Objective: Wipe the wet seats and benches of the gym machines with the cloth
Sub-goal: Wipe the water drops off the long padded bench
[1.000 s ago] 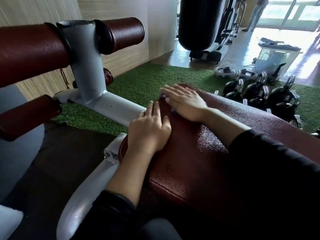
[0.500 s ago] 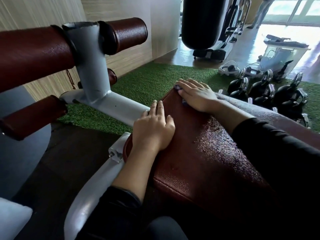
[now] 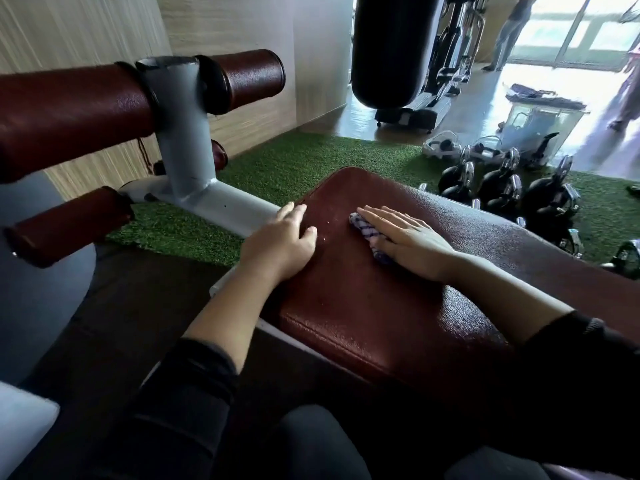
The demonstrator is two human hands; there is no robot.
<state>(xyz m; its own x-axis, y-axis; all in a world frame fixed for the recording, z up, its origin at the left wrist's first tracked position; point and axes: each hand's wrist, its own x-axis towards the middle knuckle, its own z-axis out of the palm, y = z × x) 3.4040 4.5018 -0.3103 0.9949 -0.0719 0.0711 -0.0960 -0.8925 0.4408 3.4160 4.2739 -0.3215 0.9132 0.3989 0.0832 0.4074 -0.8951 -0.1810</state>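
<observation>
A dark red padded bench with water droplets on it fills the middle of the view. My right hand lies flat on its top, pressing a small blue-and-white cloth against the pad; most of the cloth is hidden under the palm. My left hand rests palm down on the bench's left edge with the fingers together, holding nothing.
The grey machine frame with red roller pads stands at the left. Several black kettlebells sit on green turf beyond the bench. A black punching bag hangs behind, next to a white bin. A person's legs stand at the far doorway.
My right hand has slid the cloth back from the bench's far end toward the middle of the pad. My left hand stays on the left edge of the bench.
</observation>
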